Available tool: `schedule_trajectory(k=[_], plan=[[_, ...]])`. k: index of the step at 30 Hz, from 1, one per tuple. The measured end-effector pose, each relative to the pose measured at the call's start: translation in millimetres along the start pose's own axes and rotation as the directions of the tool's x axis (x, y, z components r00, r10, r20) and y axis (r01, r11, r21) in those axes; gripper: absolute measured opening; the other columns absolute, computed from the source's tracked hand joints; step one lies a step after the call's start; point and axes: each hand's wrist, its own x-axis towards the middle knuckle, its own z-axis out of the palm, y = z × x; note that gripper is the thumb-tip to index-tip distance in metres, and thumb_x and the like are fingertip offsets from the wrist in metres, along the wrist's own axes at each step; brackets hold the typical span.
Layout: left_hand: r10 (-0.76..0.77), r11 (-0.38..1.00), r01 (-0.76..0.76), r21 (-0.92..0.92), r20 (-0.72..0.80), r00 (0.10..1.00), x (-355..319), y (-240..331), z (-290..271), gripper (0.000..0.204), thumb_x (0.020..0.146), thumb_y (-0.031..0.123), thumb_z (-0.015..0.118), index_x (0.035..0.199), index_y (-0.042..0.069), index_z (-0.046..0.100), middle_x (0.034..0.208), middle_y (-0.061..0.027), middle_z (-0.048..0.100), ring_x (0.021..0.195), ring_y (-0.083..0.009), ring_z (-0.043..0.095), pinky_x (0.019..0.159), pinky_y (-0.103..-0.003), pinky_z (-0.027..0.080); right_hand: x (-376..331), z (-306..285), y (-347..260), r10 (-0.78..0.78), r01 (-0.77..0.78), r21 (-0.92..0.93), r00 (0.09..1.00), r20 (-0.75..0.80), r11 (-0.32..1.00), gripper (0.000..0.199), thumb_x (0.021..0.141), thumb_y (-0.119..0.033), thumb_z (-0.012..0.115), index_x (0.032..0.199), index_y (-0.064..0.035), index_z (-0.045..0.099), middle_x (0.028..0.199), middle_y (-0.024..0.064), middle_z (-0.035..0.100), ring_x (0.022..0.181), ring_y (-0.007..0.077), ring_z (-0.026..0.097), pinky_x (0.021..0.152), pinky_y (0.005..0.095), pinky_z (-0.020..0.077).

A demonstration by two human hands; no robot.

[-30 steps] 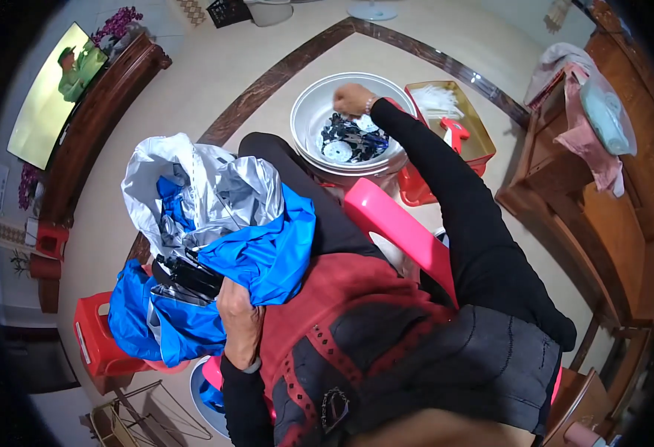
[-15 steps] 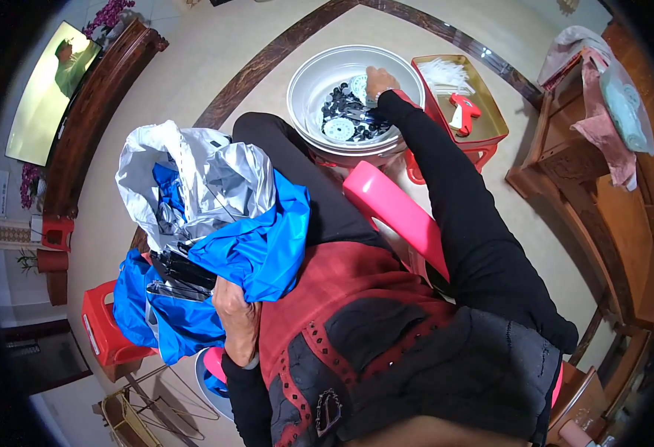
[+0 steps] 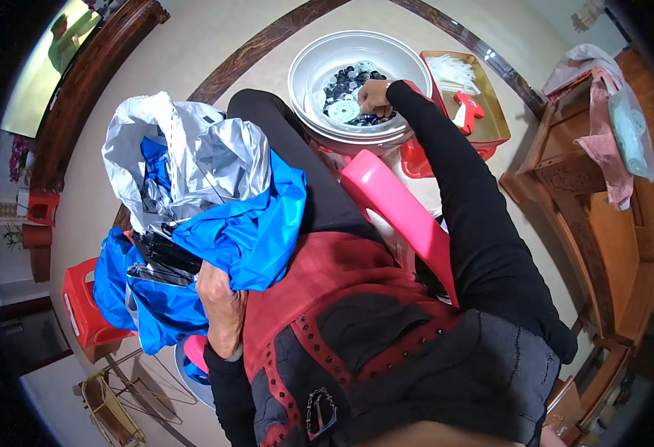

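A blue umbrella (image 3: pixel 260 231) with silver lining lies bunched over my lap, its folded black ribs (image 3: pixel 167 253) showing at the lower side. My left hand (image 3: pixel 221 302) is closed round the umbrella beside those ribs; its fingertips are hidden beneath the cloth. Ahead, my right hand (image 3: pixel 375 98) reaches into a white basin (image 3: pixel 301 78), fingers bunched and pointing down among small black parts (image 3: pixel 334 88). Whatever those fingertips pinch cannot be seen. A pale round disc (image 3: pixel 343 112) with holes lies close to them.
Right of the basin, a gold-lined box (image 3: pixel 490 119) holds white strips (image 3: pixel 450 74) and a red-and-white tool (image 3: pixel 466 113). A pink plastic piece (image 3: pixel 397 205) slants beside my right arm. Red stools (image 3: pixel 81 309) and a carved wooden bench (image 3: pixel 565 186) stand around me.
My right hand has moved from the basin's far right side to nearer its front, fingers lower in the parts. My left hand keeps its hold on the umbrella; the whole view has shifted slightly.
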Motion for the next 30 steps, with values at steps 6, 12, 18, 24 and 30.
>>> schedule_trajectory(k=[6,12,18,24,30], plan=[[0.016,1.000,-0.016,-0.003,-0.019,1.000,4.0,2.8,0.4,0.026,0.073,0.009,0.070,0.095,0.000,0.060,0.082,-0.0201,0.056,0.075,-0.0394,0.056,0.064,-0.043,0.045,5.4,-19.8,13.3,-0.085,0.266,0.315,0.869,-0.488,0.911,0.027,0.077,-0.012,0.065,0.103,-0.0048,0.061,0.063,0.0083,0.061,0.048,0.0162,0.060,0.042,0.0317,0.0498],[0.005,1.000,-0.005,0.008,-0.012,1.000,1.3,1.3,0.6,0.026,0.073,0.008,0.070,0.095,0.000,0.060,0.082,-0.0199,0.056,0.075,-0.0391,0.056,0.063,-0.043,0.045,3.6,-29.8,18.6,0.016,0.048,0.079,0.753,-0.657,0.996,0.014,0.077,-0.013,0.063,0.088,-0.0042,0.066,0.062,0.0082,0.062,0.048,0.0166,0.061,0.041,0.0308,0.0485],[-0.033,0.999,0.033,-0.015,0.006,0.999,4.0,5.1,-0.4,0.027,0.073,0.009,0.070,0.095,0.000,0.060,0.083,-0.0199,0.057,0.075,-0.0389,0.057,0.063,-0.042,0.045,2.4,-23.0,18.1,-0.075,0.011,-0.124,0.846,-0.529,0.992,0.014,0.074,-0.014,0.063,0.083,-0.0034,0.064,0.067,0.0129,0.064,0.053,0.0217,0.063,0.048,0.0335,0.0512],[-0.049,0.998,0.049,-0.025,0.006,0.999,4.6,5.2,0.6,0.026,0.074,0.009,0.070,0.095,0.000,0.060,0.084,-0.0200,0.058,0.076,-0.0386,0.058,0.063,-0.042,0.046,4.0,11.4,14.5,-0.342,0.130,-0.484,0.859,-0.381,0.865,0.033,0.069,-0.012,0.066,0.101,-0.0058,0.060,0.082,0.0178,0.066,0.066,0.0302,0.066,0.060,0.0374,0.0530],[-0.049,0.998,0.050,-0.037,0.008,0.999,10.7,10.7,-0.5,0.025,0.075,0.009,0.070,0.096,-0.001,0.060,0.084,-0.0202,0.058,0.076,-0.0387,0.058,0.064,-0.042,0.047,20.6,-0.4,45.3,-0.521,0.192,-0.594,0.724,-0.452,0.781,0.040,0.068,-0.013,0.069,0.106,-0.0069,0.058,0.086,0.0177,0.065,0.068,0.0303,0.065,0.060,0.0383,0.0524]])
